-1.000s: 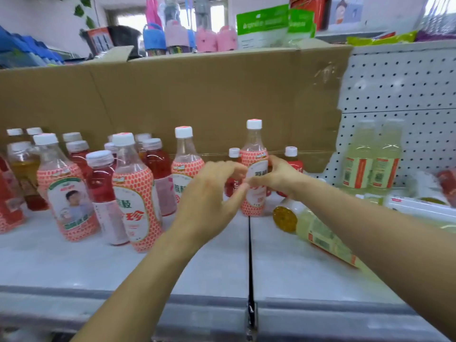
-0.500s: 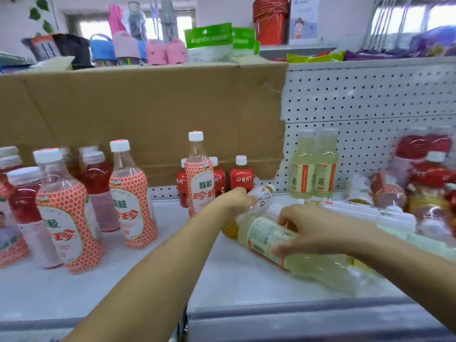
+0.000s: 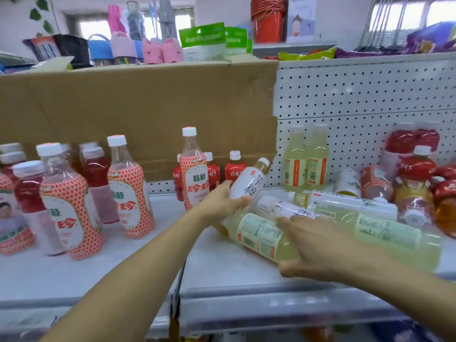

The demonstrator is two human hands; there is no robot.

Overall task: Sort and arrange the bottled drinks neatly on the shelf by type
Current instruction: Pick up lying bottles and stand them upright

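On the white shelf [image 3: 222, 265] in front of me, bottled drinks stand and lie in loose groups. My left grip [image 3: 220, 201] is wrapped round the lower part of a white-labelled bottle [image 3: 250, 182], holding it tilted, cap pointing up and to the right, near the shelf's middle. My right grip [image 3: 318, 245] is closed over a pale green bottle [image 3: 259, 233] that lies on its side towards the shelf's front edge, fingers across the top and thumb on the near side. Just behind it lie more white-labelled bottles [image 3: 345, 203], also on their sides and touching one another. To the left, tall lychee bottles [image 3: 125, 193] with red honeycomb labels stand upright, with dark red drinks [image 3: 96, 169] among them. One more lychee bottle [image 3: 193, 178] stands apart beside my left grip, with small red bottles [image 3: 233, 169] just behind it. Two pale yellow bottles [image 3: 306, 164] stand upright against the pegboard [image 3: 357, 95]. At the far right, red-labelled bottles [image 3: 414, 169] sit in a jumbled heap. A cardboard sheet [image 3: 148, 107] lines the back on the left.
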